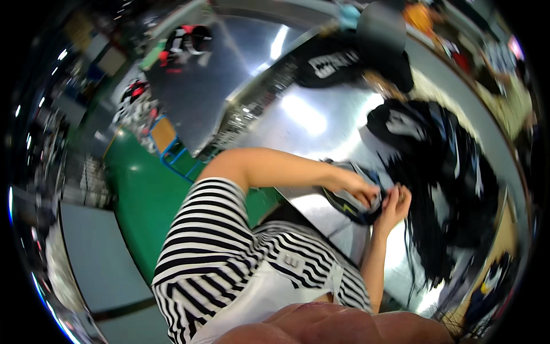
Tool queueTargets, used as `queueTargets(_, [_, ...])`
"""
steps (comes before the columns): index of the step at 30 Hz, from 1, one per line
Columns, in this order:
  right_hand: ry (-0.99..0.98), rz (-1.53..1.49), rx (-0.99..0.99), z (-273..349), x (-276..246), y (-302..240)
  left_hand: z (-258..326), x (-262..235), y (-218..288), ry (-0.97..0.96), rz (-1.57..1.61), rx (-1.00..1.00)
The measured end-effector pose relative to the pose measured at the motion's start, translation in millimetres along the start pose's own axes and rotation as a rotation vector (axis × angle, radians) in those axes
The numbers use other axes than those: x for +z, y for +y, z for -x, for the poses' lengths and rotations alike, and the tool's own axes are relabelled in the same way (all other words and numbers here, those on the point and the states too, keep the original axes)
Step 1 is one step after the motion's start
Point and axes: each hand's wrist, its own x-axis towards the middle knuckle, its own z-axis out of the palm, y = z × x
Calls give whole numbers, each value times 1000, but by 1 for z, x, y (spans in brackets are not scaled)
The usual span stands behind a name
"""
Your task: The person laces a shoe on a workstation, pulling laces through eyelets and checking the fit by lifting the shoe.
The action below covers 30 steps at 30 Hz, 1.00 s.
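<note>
Both of my hands meet on a small dark fabric piece [346, 207] with grey and yellow-green marks, lying at the near edge of a shiny metal table [303, 123]. My left hand [356, 187] reaches in from a striped sleeve and pinches the piece's top edge. My right hand [396, 206] comes up from below and grips the same edge, fingers curled, touching the left hand. Just right of the hands lies a heap of black garments [441, 172] with white print and long black strands hanging down.
Another black garment with white print [335, 63] lies at the table's far end beside a dark round thing [381, 26]. A green floor [143, 195] and a blue frame [172, 152] are on the left. A second metal table [200, 86] stands beyond.
</note>
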Motion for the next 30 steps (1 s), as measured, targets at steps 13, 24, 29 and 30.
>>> queueTargets(13, [-205,-22,151,49,12,-54,38,53,-2,305,399,396])
queueTargets(24, [-292,356,94,52,15,-68,43,55,-2,464,255,382])
queueTargets(29, [-335,476,62,58,12,-87,44,61,-3,565,231,378])
queueTargets(30, [-341,479,67,59,11,-89,43,62,-3,561,225,385])
